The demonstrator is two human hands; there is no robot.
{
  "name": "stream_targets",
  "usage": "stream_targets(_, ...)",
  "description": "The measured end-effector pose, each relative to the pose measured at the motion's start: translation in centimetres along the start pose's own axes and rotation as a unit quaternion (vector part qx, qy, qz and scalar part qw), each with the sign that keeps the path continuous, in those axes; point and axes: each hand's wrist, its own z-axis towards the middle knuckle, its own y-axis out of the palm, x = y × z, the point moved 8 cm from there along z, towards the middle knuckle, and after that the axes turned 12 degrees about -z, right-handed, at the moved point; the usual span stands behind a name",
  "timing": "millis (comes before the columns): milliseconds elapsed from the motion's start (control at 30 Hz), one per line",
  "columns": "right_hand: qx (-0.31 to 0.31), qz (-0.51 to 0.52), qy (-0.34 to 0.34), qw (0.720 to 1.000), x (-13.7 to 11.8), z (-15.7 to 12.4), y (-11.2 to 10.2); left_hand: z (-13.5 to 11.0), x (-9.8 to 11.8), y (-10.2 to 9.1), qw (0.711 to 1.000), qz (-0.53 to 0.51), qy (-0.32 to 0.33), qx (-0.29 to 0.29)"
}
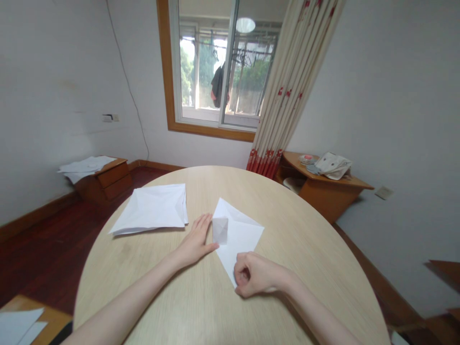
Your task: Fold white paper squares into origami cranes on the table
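A white sheet of paper (239, 235) lies turned cornerwise on the round table, with a small folded square flap (220, 231) at its left side. My left hand (197, 242) rests flat at the sheet's left edge, fingers stretched out, its thumb tip touching the paper below the flap. My right hand (256, 274) is curled at the sheet's lower corner, thumb and forefinger closed on that corner; the fingertips are partly hidden. To the left of the sheet lies a stack of white paper (153, 208), creased on top.
The round wooden table (316, 268) fills the foreground. Papers lie on a low cabinet (115, 179) at left and on a wooden surface (59, 314) at lower left. A corner shelf (323, 196) holds a light cloth bag (333, 165). Behind are a window and a curtain (287, 91).
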Motion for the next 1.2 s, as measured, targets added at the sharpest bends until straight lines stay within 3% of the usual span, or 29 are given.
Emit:
stream_targets(167,0.008,0.065,-0.005,0.998,0.3,0.1,0.0,-0.1,0.3,-0.3,1.000,-0.002,0.003,0.015)
stream_targets(300,0.100,0.103,-0.004,0.990,1.0,0.7,-0.9,-0.1,0.6,-0.5,1.000,0.006,0.013,0.022)
stream_targets(433,0.203,0.032,-0.008,0.979,1.1,0.9,-2.0,-0.2,0.9,-0.7,0.999,0.006,0.028,0.036)
stream_targets(567,0.251,-0.049,-0.032,0.966,0.5,0.8,-2.5,-0.2,1.0,-0.7,0.999,0.007,0.033,0.043)
stream_targets(733,0.268,-0.115,-0.020,0.956,0.5,0.6,-2.6,-0.3,1.1,-0.7,0.998,0.008,0.033,0.046)
stream_targets(967,0.270,-0.084,-0.026,0.959,1.3,0.8,-2.1,-0.4,1.3,-0.7,0.998,0.009,0.039,0.056)
stream_targets(1200,0.255,-0.116,-0.030,0.960,1.3,1.0,-1.8,-0.5,1.9,-0.9,0.997,0.009,0.056,0.061)
